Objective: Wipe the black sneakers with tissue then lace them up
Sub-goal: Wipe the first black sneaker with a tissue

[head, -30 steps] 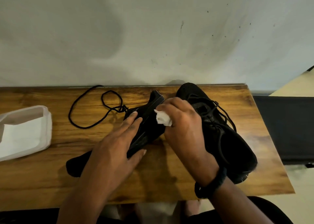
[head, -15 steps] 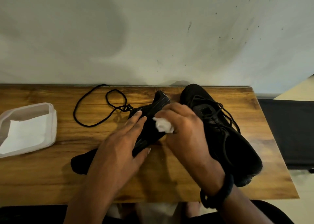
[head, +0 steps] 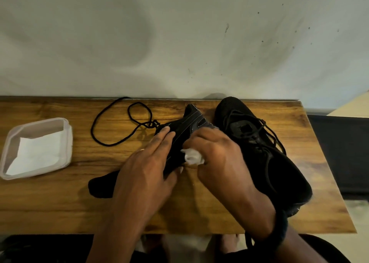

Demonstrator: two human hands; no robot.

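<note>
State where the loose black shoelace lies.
Head view: the loose shoelace lies on the table, left of centre, between the tissue container and the unlaced sneaker.

The left hand (head: 147,169) lay flat, fingers straight and pressing down, thumb spread. The right hand (head: 219,155) was curled, pinching a tissue (head: 192,157); both forearms reached forward from below.

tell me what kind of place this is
Probably a plain room in a home, not certain: a wooden table against a marked painted wall, with a plastic tub of tissues on it.
</note>
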